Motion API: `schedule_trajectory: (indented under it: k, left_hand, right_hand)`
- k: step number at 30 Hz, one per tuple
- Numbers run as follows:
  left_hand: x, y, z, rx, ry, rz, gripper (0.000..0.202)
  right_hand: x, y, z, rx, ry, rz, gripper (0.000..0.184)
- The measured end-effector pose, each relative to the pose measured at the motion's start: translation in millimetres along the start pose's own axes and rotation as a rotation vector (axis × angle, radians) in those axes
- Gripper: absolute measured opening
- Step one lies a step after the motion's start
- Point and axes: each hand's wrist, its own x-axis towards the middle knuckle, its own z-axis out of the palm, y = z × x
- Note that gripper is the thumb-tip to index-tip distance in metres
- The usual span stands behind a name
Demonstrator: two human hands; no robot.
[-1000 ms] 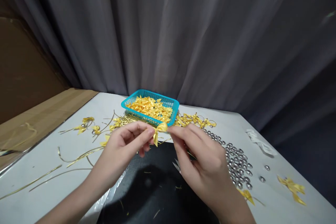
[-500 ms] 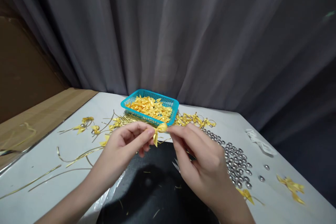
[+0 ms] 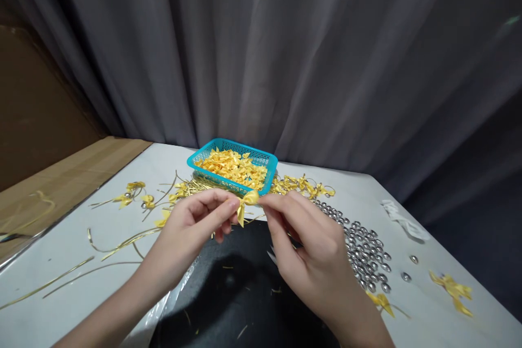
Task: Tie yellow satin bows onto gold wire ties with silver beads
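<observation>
A small yellow ribbon bow (image 3: 247,202) is held up between my two hands, above the near side of the table. My left hand (image 3: 204,220) pinches its left side between thumb and fingertips. On the other side, the thumb and forefinger of my right hand (image 3: 312,244) close on the bow's right loop. Thin pointed metal tips (image 3: 272,255) stick out from under my right palm; the rest of that tool is hidden. Beneath both hands lies a black mat (image 3: 232,293) with scattered gold trimmings.
Behind the hands stands a blue basket (image 3: 272,166) of yellow bows. Many silver bell-like beads (image 3: 367,250) lie to the right, near loose bows (image 3: 452,289). Gold wire ties (image 3: 126,242) spread leftward. A crumpled white item (image 3: 403,221) sits by the right edge; grey curtain (image 3: 261,54) hangs behind.
Almost nothing differs. Both hands keep their pinch on the bow, and the whole view has shifted very slightly.
</observation>
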Motion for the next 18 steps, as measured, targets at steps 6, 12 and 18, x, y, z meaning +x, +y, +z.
schedule_trajectory:
  k: [6, 12, 18]
  left_hand:
    - [0.5, -0.5, -0.5, -0.014, 0.000, 0.005, 0.022]
    - [1.9, -0.9, -0.1, 0.005, 0.003, 0.002, 0.021]
    - [0.2, -0.1, 0.4, 0.012, 0.008, 0.006, 0.021]
  right_hand:
    - [-1.7, 1.5, 1.5, 0.005, -0.001, 0.004, 0.017]
    - [-0.9, 1.5, 1.5, 0.005, 0.002, 0.000, 0.017]
    - [0.0, 0.6, 1.8, 0.009, -0.002, 0.005, 0.017]
